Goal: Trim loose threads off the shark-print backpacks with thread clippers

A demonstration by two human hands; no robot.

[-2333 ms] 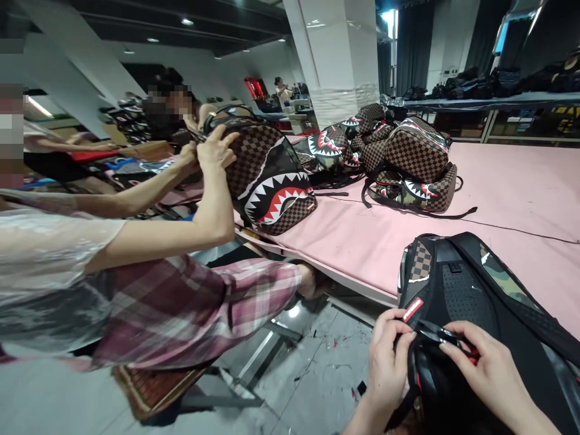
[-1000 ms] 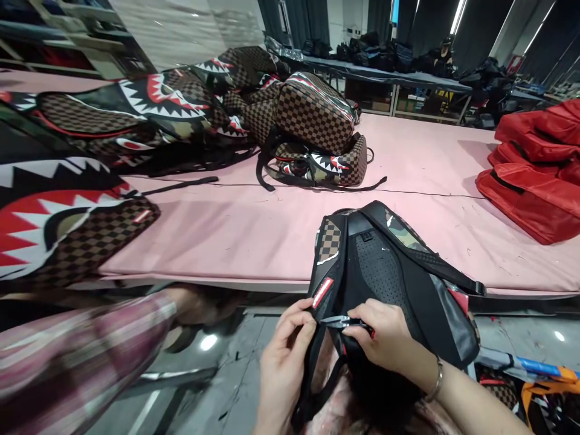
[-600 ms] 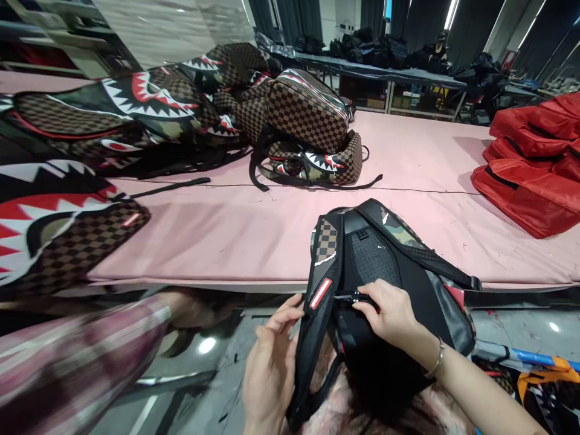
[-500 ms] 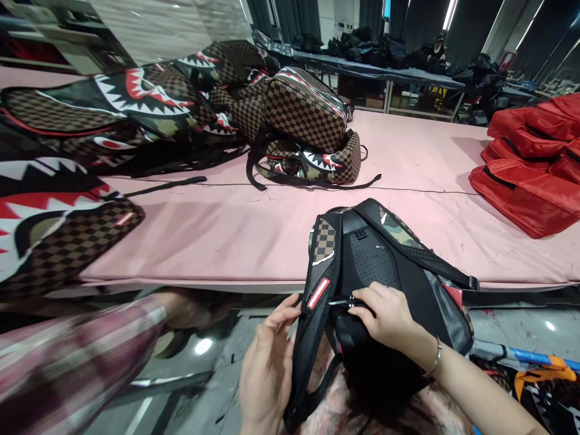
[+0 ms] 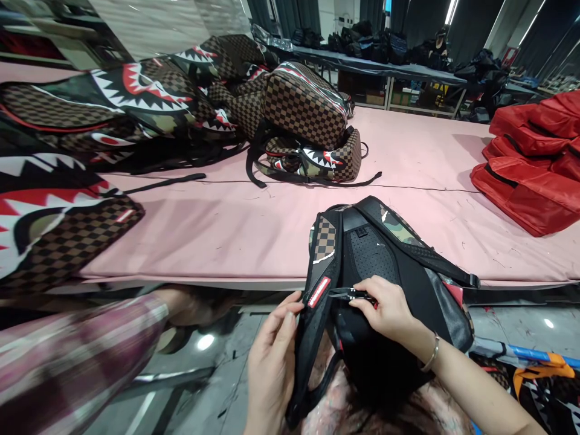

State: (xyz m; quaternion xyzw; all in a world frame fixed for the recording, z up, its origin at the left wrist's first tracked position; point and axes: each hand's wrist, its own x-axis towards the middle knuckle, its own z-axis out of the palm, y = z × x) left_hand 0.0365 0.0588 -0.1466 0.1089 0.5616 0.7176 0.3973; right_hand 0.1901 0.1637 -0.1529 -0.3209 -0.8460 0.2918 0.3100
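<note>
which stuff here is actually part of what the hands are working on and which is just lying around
In hand:
- backpack, back panel up
- its shoulder strap, pinched by the left hand
- small snips, held by the right hand

Lying about:
- pile of shark-mouth backpacks
- red bags
- pink table
- a co-worker's plaid sleeve

A black backpack (image 5: 385,284) lies back-side up at the pink table's near edge, about 5 o'clock in view, its lower part hanging off toward the person. Its mesh back panel faces up; checkered and camouflage straps (image 5: 326,248) run along it. Small snips (image 5: 347,294) rest against the left strap's red label (image 5: 319,291).
</note>
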